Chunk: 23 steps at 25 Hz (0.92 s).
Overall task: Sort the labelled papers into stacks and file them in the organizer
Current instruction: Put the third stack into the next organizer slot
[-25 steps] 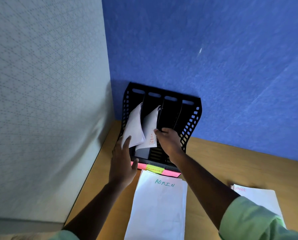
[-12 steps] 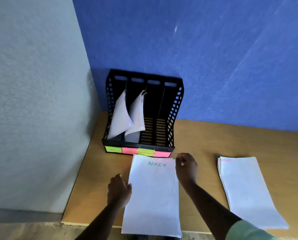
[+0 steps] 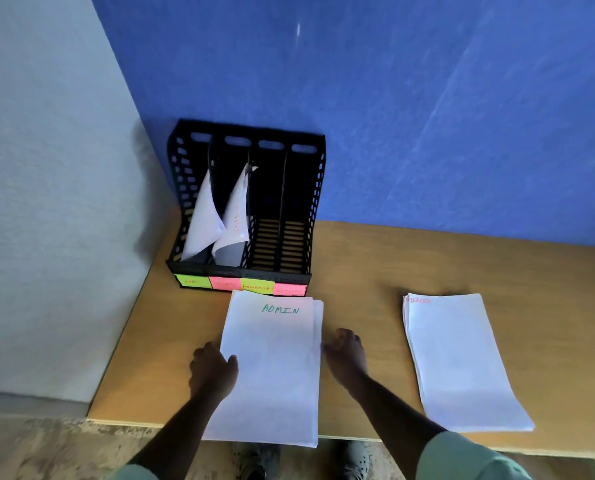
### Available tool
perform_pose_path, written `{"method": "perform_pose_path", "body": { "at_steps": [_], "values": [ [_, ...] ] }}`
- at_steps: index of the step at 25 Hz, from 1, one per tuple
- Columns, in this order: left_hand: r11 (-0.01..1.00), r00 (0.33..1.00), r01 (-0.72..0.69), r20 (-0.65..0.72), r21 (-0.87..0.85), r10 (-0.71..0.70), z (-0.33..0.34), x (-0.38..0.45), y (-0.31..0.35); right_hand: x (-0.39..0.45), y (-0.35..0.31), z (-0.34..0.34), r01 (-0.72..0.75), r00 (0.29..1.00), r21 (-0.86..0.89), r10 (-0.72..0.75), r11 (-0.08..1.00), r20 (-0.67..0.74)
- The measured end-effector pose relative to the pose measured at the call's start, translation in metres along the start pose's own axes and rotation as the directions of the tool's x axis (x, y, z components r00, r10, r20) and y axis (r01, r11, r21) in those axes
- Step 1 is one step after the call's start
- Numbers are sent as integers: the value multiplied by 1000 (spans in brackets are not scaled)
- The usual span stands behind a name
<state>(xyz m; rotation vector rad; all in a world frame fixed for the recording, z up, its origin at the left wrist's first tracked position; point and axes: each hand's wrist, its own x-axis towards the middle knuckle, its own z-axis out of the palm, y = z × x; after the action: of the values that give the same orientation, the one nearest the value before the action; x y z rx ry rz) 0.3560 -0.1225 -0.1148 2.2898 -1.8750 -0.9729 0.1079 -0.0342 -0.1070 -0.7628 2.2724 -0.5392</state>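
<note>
A white stack headed ADMIN (image 3: 272, 368) lies on the wooden desk (image 3: 375, 278) in front of the black four-slot organizer (image 3: 318, 188). My left hand (image 3: 211, 370) grips the stack's left edge, thumb on top. My right hand (image 3: 346, 351) touches its right edge with curled fingers. The organizer's two left slots hold bent white papers (image 3: 206, 220), the two right slots are bare. Coloured sticky labels (image 3: 240, 284) run along its front. A second white stack with a red heading (image 3: 458, 362) lies to the right, untouched.
A blue partition (image 3: 427, 116) stands behind the desk and a grey wall (image 3: 47, 202) closes the left side. The ADMIN stack overhangs the desk's front edge (image 3: 358, 438). My shoes show on the floor below.
Both hands left the organizer and came down to the ADMIN stack, then slid toward its sides. The view pulled back from the organizer.
</note>
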Motion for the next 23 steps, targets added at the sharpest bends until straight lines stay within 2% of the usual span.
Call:
{"method": "perform_pose_path", "body": {
  "at_steps": [3, 6, 8, 12, 14, 16, 19, 21, 23],
  "values": [
    [999, 992, 27, -122, 44, -21, 18, -17, 23, 9, 26, -37, 44, 998, -13, -44, 999, -50],
    [994, 976, -89, -195, 64, 100, 45, -40, 58, 28, 62, -84, 82, 988, -75, -91, 994, -123],
    [985, 970, -162, -173, 67, 171, 62, -51, 83, 43, 83, -113, 68, 978, -63, -79, 996, -192],
    [943, 942, -332, -47, -11, 332, 110, -81, 141, 69, 133, -167, -25, 940, -47, 7, 999, -342],
    [923, 928, -350, 77, -157, 365, 136, -100, 174, 79, 160, -189, -135, 917, -80, 94, 988, -387],
    [920, 916, -238, 243, -312, 319, 159, -120, 204, 85, 184, -204, -260, 892, -79, 208, 962, -402],
    [921, 864, -81, 434, -381, 256, 189, -146, 243, 91, 215, -217, -384, 870, -81, 331, 920, -365],
    [919, 840, -15, 494, -394, 225, 202, -157, 262, 92, 230, -222, -373, 889, -109, 321, 921, -328],
    [926, 846, -19, 487, -377, 216, 209, -164, 274, 94, 237, -225, -333, 918, -124, 291, 935, -271]
  ]
}}
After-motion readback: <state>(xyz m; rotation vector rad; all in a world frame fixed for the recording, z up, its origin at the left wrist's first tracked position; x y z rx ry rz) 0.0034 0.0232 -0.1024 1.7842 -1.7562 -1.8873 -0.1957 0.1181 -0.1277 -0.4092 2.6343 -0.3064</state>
